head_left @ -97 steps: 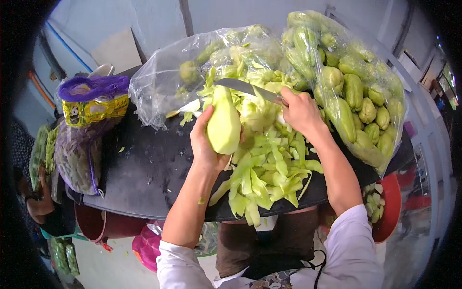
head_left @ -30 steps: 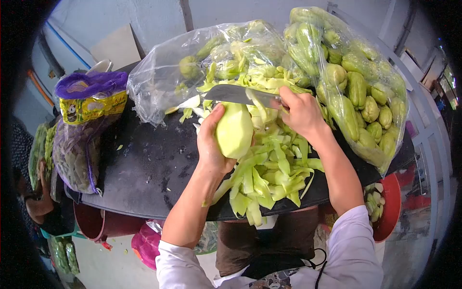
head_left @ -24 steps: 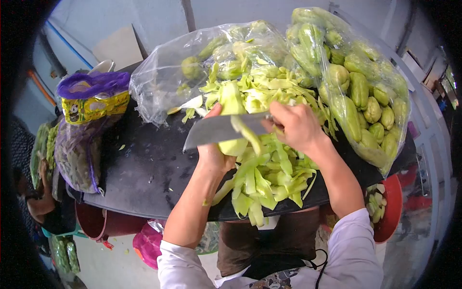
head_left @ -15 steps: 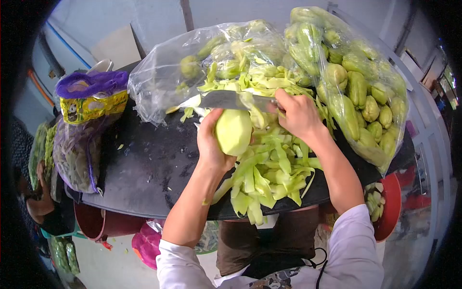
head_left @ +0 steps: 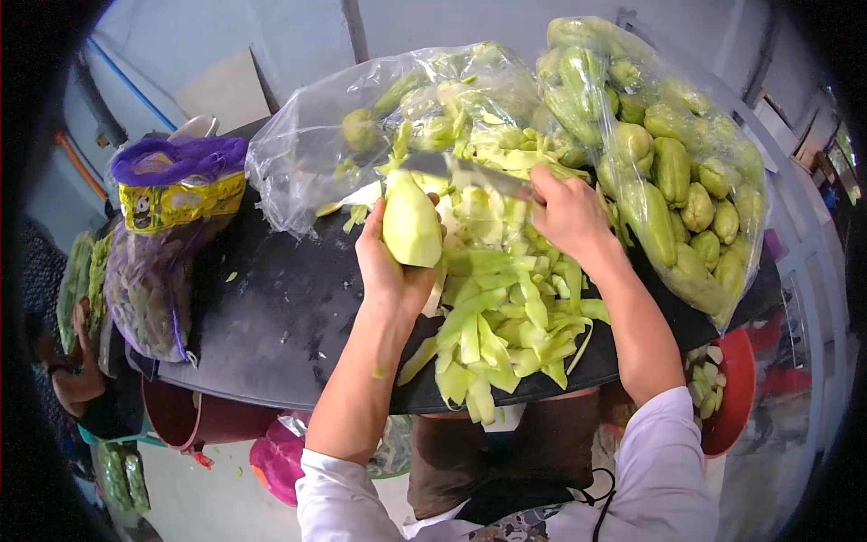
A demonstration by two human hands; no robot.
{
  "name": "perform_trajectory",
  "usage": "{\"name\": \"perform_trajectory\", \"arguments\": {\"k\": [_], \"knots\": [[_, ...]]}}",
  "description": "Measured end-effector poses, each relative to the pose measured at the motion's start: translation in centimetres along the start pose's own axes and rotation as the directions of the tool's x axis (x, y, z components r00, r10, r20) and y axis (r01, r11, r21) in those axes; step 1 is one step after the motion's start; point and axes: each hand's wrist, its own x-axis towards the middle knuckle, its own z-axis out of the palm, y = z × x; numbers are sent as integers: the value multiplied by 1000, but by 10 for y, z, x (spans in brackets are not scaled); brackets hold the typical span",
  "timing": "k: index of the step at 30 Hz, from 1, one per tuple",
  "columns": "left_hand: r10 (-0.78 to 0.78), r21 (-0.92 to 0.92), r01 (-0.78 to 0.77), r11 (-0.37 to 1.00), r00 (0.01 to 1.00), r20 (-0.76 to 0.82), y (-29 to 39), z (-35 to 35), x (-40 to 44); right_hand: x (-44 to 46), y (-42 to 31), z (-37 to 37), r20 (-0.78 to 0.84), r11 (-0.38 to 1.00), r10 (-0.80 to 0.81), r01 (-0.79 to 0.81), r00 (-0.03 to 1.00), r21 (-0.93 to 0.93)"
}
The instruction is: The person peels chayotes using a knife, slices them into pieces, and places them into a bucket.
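Note:
My left hand [head_left: 390, 275] is wrapped round a peeled pale green chayote [head_left: 412, 221], held upright over the black table [head_left: 262, 298]. My right hand [head_left: 567, 210] grips the handle of a wide-bladed knife [head_left: 488, 178]. The blade points left and lies just behind the top of the chayote; whether it touches is unclear, as it is slightly blurred. Beneath and between my hands a heap of green peelings [head_left: 506, 316] spreads to the table's front edge.
Behind stands a clear plastic bag [head_left: 307, 135] with chayotes; at right is a fuller bag [head_left: 673, 181]. A purple net bag [head_left: 149, 280] sits at left. Below are a red bucket [head_left: 736, 388] and a dark red tub [head_left: 212, 420]. Another person's arm [head_left: 81, 370] shows far left.
The knife has swung down across the chayote and back up again. My left hand has shifted slightly left, with the chayote tilted differently. The strip of peel on the blade is no longer clearly seen.

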Motion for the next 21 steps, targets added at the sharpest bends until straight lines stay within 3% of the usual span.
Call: {"name": "perform_trajectory", "arguments": {"k": [2, 4, 6, 8, 16, 18, 20, 21], "knots": [[64, 67, -58, 996, 993, -100, 3, -4, 2, -3, -8, 8, -19, 996, -91, 92, 996, 9], [100, 79, -96, 992, 994, -52, 0, -10, 5, -9, -28, 10, -63, 971, -236, 238, 970, 22], [-36, -104, 38, 994, 999, 27, 3, -17, 8, -13, -39, 15, -83, 955, -295, 295, 952, -12], [-15, -95, 19, 995, 999, 43, 0, -16, 7, -14, -50, 14, -186, 923, -385, 381, 904, -61], [-132, -114, 127, 985, 991, -35, -5, -3, -4, -15, -58, 14, -233, 903, -429, 418, 873, -95], [-178, -118, 193, 974, 976, 123, -2, -6, -5, -17, -57, 13, -192, 908, -418, 413, 888, -63], [26, -5, -26, 1000, 999, 34, -9, 1, -10, -15, -52, 14, -177, 927, -373, 375, 911, -21], [-20, -71, 21, 997, 1000, 17, -6, -1, -7, -14, -48, 13, -161, 941, -331, 338, 930, 15]]}}
